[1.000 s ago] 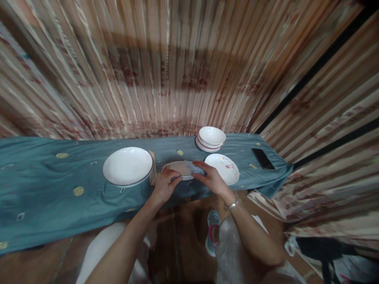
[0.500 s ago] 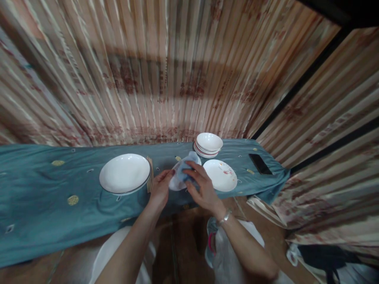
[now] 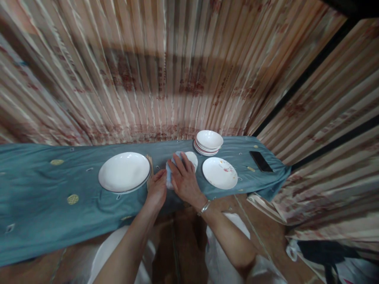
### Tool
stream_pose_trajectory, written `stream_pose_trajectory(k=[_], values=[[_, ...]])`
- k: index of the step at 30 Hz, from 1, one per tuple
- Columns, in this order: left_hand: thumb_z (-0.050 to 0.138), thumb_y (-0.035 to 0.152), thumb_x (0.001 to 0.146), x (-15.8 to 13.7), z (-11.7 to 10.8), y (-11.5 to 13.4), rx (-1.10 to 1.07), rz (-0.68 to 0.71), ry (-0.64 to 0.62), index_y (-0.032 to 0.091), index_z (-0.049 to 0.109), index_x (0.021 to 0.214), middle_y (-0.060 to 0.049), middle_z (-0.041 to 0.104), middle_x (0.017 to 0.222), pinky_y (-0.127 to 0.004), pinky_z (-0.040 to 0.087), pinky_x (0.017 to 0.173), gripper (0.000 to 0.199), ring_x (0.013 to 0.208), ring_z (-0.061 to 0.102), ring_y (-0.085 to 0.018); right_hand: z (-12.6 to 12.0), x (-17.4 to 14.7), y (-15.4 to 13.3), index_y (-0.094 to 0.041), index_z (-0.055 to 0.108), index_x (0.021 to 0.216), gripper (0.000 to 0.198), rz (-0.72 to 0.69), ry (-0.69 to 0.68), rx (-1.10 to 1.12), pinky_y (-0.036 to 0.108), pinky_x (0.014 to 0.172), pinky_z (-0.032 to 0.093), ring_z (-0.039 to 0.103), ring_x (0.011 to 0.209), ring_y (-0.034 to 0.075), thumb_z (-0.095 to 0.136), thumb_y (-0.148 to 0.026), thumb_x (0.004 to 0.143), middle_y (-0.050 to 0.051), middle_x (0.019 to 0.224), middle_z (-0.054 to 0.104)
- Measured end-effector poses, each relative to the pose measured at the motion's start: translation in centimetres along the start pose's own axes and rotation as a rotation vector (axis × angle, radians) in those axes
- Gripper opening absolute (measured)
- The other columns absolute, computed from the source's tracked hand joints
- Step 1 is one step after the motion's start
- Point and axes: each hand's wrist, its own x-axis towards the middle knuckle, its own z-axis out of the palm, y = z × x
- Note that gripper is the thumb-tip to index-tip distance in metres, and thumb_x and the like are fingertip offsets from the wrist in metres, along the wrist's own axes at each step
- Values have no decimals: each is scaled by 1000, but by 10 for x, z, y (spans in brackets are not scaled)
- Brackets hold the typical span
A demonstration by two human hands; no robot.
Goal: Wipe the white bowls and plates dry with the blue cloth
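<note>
Nearest the wearer, a silver bracelet (image 3: 204, 207) sits on the right wrist. The left hand (image 3: 158, 185) pinches the near-left edge of a small white plate (image 3: 193, 159), held over the tabletop (image 3: 44, 201). The right hand (image 3: 185, 177), fingers slightly parted, holds a light-blue cloth (image 3: 168, 174) against that plate; its thumb position cannot be determined. Left of the hands lie wooden chopsticks (image 3: 150, 162), beside a large dark-rimmed white dish (image 3: 124, 171). To the right rest a floral-patterned plate (image 3: 219, 173) and, farther right, a black smartphone (image 3: 261, 161). Beyond stands a stack of bowls (image 3: 209, 141); behind everything hangs a pleated curtain (image 3: 177, 79).
</note>
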Motion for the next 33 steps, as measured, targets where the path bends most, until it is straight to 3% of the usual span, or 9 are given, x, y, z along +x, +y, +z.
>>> stream_pose_trajectory(k=[7, 12, 16, 19, 24, 27, 30, 33], values=[[86, 38, 47, 6, -3, -3, 3, -10, -3, 17, 67, 66, 1, 67, 59, -25, 47, 60, 34, 59, 62, -14, 6, 11, 15, -18, 41, 144, 47, 124, 2, 28, 54, 119, 14, 18, 149, 26, 38, -23, 98, 13, 154, 37], [88, 43, 43, 8, -2, -3, -7, -10, 48, 17, 66, 67, 1, 65, 57, -29, 49, 73, 42, 75, 67, -19, 17, 12, 33, -15, 38, 145, 47, 277, 111, 91, 54, 117, 20, 28, 145, 24, 27, -23, 100, 16, 151, 39], [88, 42, 43, 8, -3, -1, -30, -6, 74, 17, 65, 65, 2, 65, 58, -30, 49, 79, 40, 82, 67, -20, 37, 8, 54, -14, 39, 144, 47, 382, 198, 303, 55, 116, 26, 30, 145, 24, 25, -27, 100, 16, 147, 46], [88, 41, 42, 8, -5, 0, -43, -25, 72, 17, 65, 64, 1, 65, 57, -31, 49, 79, 40, 80, 67, -20, 53, 3, 72, -10, 42, 141, 51, 512, 257, 431, 54, 116, 31, 40, 139, 24, 23, -34, 100, 18, 142, 51], [91, 37, 37, 7, -6, 1, -110, -57, 105, 16, 65, 62, 2, 68, 60, -29, 49, 73, 42, 66, 65, -15, 64, 1, 87, -7, 49, 137, 58, 630, 220, 504, 50, 115, 36, 48, 133, 26, 20, -42, 101, 22, 139, 53], [91, 36, 37, 5, -4, 1, -123, -87, 70, 16, 66, 62, 1, 69, 62, -29, 49, 70, 40, 66, 66, -16, 52, 7, 81, -12, 49, 137, 54, 584, 217, 509, 48, 116, 34, 48, 133, 24, 24, -44, 101, 18, 140, 53], [90, 36, 40, 2, 0, 1, -121, -81, 18, 16, 66, 63, 1, 68, 60, -30, 50, 71, 39, 70, 67, -19, 36, 13, 64, -14, 47, 138, 49, 447, 233, 428, 49, 117, 31, 41, 138, 24, 28, -39, 101, 15, 142, 52], [89, 36, 44, 0, 1, 0, -124, -79, -32, 16, 66, 66, 1, 67, 58, -30, 51, 71, 37, 70, 68, -19, 23, 16, 42, -14, 43, 142, 49, 292, 177, 260, 50, 117, 28, 30, 144, 27, 37, -37, 99, 16, 150, 39]])
